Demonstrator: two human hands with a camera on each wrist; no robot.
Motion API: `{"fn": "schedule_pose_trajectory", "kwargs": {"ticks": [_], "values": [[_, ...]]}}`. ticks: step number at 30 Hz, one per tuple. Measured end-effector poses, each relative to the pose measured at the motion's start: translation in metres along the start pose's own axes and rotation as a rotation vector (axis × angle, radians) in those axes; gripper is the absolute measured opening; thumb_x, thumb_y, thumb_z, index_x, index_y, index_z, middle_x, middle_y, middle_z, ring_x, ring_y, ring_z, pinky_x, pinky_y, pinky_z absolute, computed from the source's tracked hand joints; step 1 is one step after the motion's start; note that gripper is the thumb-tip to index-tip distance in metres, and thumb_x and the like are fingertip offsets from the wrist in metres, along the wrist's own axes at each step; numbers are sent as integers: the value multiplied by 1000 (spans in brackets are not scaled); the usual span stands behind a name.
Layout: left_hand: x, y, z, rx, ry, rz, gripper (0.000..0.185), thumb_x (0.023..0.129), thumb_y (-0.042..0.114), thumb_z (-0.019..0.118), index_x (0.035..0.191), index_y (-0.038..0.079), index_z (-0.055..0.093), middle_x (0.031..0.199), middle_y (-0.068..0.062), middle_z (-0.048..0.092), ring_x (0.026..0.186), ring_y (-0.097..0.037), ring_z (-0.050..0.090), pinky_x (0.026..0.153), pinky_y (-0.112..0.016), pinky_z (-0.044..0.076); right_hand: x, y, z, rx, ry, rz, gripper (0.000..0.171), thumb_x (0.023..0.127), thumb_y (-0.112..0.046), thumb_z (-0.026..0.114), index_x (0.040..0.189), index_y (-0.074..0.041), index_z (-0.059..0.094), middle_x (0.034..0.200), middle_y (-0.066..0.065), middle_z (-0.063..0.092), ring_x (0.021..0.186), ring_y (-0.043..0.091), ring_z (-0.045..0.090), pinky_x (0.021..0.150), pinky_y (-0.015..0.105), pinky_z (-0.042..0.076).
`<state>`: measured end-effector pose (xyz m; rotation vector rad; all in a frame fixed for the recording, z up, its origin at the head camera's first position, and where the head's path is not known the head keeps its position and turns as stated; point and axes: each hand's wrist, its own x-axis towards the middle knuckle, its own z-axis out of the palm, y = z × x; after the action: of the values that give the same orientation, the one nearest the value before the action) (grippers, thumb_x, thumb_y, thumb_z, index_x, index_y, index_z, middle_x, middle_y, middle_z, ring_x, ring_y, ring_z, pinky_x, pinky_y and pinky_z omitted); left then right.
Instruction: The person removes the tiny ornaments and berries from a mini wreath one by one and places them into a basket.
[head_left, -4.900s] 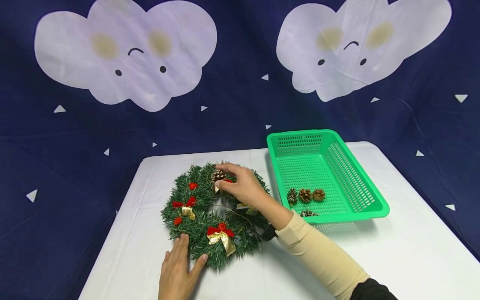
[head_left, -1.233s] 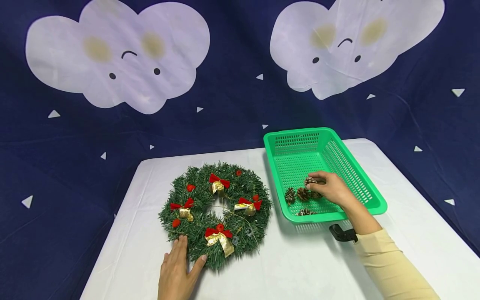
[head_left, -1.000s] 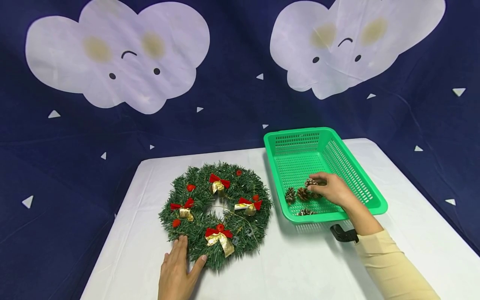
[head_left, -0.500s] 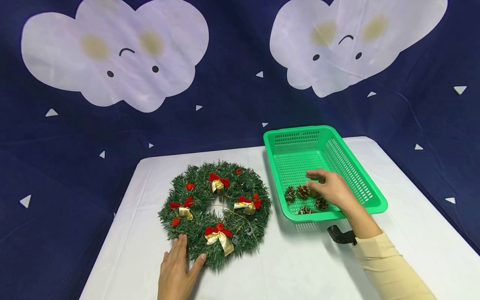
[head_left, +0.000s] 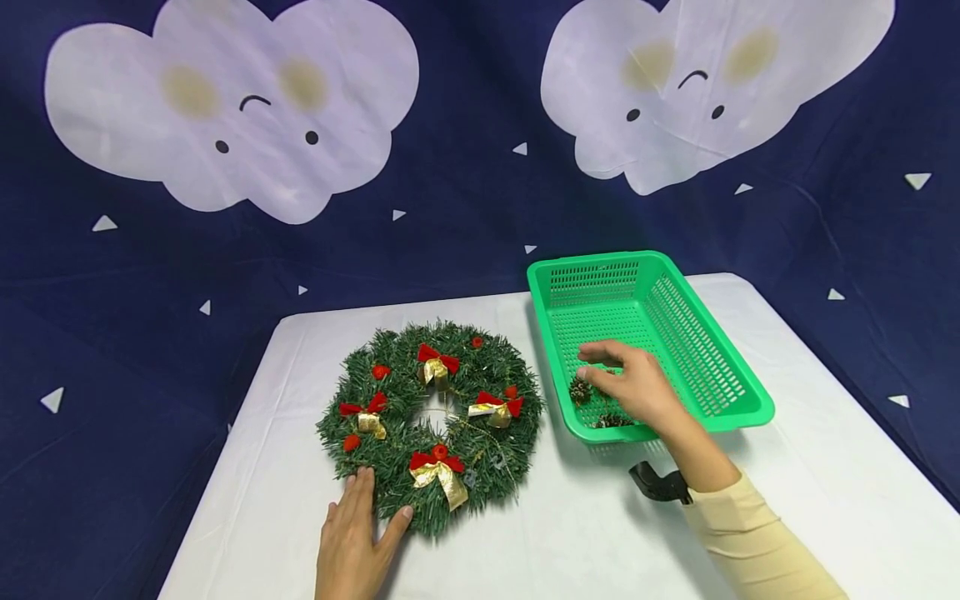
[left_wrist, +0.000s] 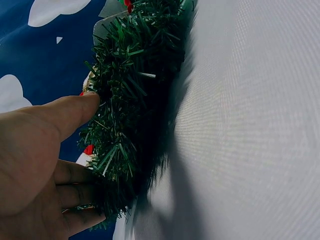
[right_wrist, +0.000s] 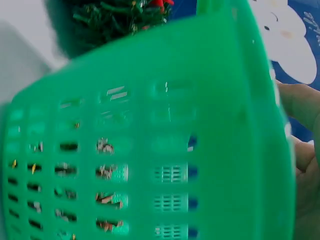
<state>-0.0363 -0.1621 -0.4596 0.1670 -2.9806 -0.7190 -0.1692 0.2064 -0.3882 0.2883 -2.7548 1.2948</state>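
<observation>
A green wreath (head_left: 495, 483) with red-and-gold bows and red berries lies flat on the white table. My left hand (head_left: 351, 537) rests against its near left edge; in the left wrist view the thumb and fingers touch the green bristles. My right hand (head_left: 637, 387) is over the near part of a green basket (head_left: 712, 421), fingers loosely bent and apart, with nothing seen between them. A pine cone (head_left: 579, 390) shows below its fingertips, and a frosted pine cone (head_left: 612, 421) lies by the near wall. The hand covers the other cones.
The basket stands right of the wreath, its near wall filling much of the right wrist view. A dark blue cloth with white clouds (head_left: 225, 108) hangs behind the table (head_left: 540, 542). A black device (head_left: 656, 483) sits at the right wrist.
My right hand takes a pine cone off the wreath's top and carries it to the basket. It lets the cone go there, then shifts left over the cones. The left hand stays put.
</observation>
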Motion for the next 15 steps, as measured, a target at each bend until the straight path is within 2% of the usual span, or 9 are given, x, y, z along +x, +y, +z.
{"fn": "schedule_pose_trajectory", "kwargs": {"ticks": [7, 15], "values": [[0, 0, 1, -2, 6, 5, 82, 87, 50, 60, 144, -2, 35, 149, -23, 35, 138, -41, 32, 110, -60, 24, -2, -11, 8, 34, -10, -8, 36, 87, -34, 68, 119, -17, 63, 117, 7, 68, 109, 32, 64, 82, 42, 56], [0, 0, 1, -1, 14, 11, 81, 87, 50, 60, 144, -3, 35, 149, -23, 36, 138, -41, 32, 110, -59, 24, -5, -22, 20, 56, -19, -50, 37, 88, -33, 67, 119, -14, 64, 116, 6, 69, 108, 26, 63, 87, 43, 53]]}}
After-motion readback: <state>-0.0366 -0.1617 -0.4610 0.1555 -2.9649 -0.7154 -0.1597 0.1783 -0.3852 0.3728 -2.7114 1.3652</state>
